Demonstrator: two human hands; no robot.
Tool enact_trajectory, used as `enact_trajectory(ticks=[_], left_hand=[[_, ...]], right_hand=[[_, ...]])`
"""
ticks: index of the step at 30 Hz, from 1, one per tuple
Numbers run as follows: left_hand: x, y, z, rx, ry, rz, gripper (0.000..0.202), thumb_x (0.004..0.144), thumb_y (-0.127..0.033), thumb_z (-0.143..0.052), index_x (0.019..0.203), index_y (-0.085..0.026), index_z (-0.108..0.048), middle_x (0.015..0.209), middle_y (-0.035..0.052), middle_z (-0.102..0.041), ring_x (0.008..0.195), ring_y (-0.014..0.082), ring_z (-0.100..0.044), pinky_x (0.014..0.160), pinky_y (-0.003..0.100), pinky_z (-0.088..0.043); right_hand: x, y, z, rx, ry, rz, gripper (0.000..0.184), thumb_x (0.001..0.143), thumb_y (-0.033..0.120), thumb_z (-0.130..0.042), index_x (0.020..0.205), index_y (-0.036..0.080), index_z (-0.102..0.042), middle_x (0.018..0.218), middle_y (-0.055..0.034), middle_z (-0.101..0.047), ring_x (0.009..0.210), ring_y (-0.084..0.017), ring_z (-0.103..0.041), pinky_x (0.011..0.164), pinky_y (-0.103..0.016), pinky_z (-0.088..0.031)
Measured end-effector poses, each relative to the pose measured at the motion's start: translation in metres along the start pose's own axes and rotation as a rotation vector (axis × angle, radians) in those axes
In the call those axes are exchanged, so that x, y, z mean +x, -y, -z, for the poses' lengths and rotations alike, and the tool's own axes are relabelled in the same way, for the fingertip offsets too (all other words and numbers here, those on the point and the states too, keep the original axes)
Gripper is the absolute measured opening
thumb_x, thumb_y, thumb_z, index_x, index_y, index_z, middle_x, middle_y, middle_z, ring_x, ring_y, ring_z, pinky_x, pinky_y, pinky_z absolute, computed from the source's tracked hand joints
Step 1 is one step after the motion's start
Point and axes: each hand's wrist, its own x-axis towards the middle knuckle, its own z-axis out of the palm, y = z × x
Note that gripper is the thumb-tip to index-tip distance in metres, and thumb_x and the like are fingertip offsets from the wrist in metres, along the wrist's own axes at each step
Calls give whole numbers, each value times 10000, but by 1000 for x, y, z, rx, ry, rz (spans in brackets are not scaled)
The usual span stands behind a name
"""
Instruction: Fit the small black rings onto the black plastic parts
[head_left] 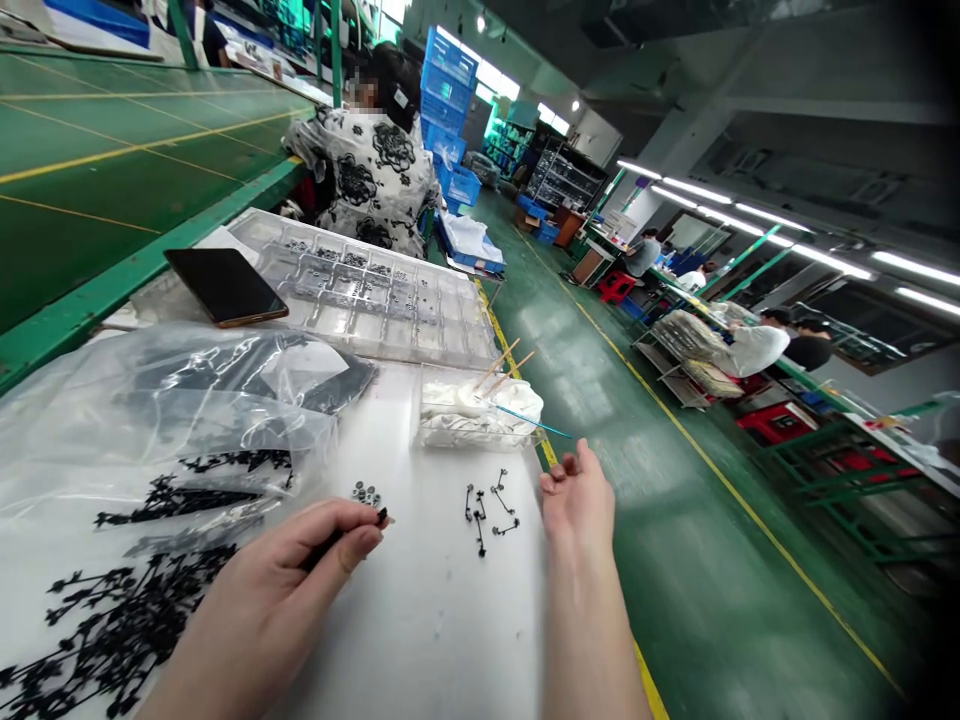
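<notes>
Head view, looking down a white-topped workbench: the left hand (pixel 262 590) reaches in from the lower left, its thumb and fingers (pixel 349 535) closed narrowly on a small black plastic part (pixel 382 517), whose tip sticks out past the fingertips. Just above that tip sits a small heap of grey ring-shaped pieces (pixel 366 494). The right hand (pixel 577 505) lies apart from the left, wrist toward the camera, its fingers (pixel 566 472) loosely curled and spread, with nothing visible in them. Just left of it, a few thin black branched parts (pixel 487 510) lie loose on the white bench top (pixel 427 630).

To the left, many black moulded sprues (pixel 112 625) are heaped on the bench, and more show inside a clear plastic bag (pixel 150 400). Beyond the hands, a clear plastic container (pixel 472 425) holds white cloth, with wooden sticks (pixel 499 365) and a thin blue stick (pixel 532 422) poking out. Farther up the bench lie a clear compartment tray (pixel 360 290), with small dark pieces in its upper cells, and a dark-screened phone (pixel 225 285) in a tan case.

A co-worker in a black-and-white floral top (pixel 379 175) sits at the bench's far end, beside a green table (pixel 112 170). Blue crates (pixel 450 100) are stacked behind, and a yellow line runs along the green floor (pixel 675 520) toward more workers at benches.
</notes>
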Motion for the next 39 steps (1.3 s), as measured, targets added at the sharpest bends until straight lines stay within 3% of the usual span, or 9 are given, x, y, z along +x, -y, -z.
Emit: enact_trajectory(ticks=[4,14,19,26,39], left_hand=[[-1,-7,0,-36,-35,8,387,887,-716,-712,897,-369,-882,915,-7,-880,804,245,-832,750,259,-656],[-6,-17,2,-98,-66,-34,227,937,-565,-734,892,-381,-858,918,-49,-869,831,214,-822,726,240,-618],[-6,-28,8,-119,-29,-69,192,962,-426,-707,847,-333,-830,844,-49,-845,768,187,-805,678,229,-591],[-5,-36,12,-144,-24,-70,204,977,-384,-686,831,-314,-809,810,-51,-824,732,180,-781,674,244,-576],[-6,-35,11,-123,-26,-75,204,970,-394,-689,816,-337,-809,803,-71,-825,716,174,-780,659,243,-571]], right_hand=[[2,-9,-4,14,96,-129,367,771,415,-844,853,200,-558,733,61,-532,485,-61,-414,380,-189,-274],[-4,-1,-6,123,123,34,291,809,329,-853,890,194,-609,795,62,-585,536,-54,-449,407,-183,-330],[-30,9,-10,234,204,106,253,808,337,-836,914,204,-648,887,45,-635,631,-78,-523,485,-220,-428],[-80,7,-15,240,426,6,212,817,293,-851,813,190,-666,805,38,-631,541,-56,-440,476,-214,-406],[-87,3,-14,189,450,-34,225,812,307,-837,784,190,-647,771,36,-594,544,-61,-437,481,-203,-397]])
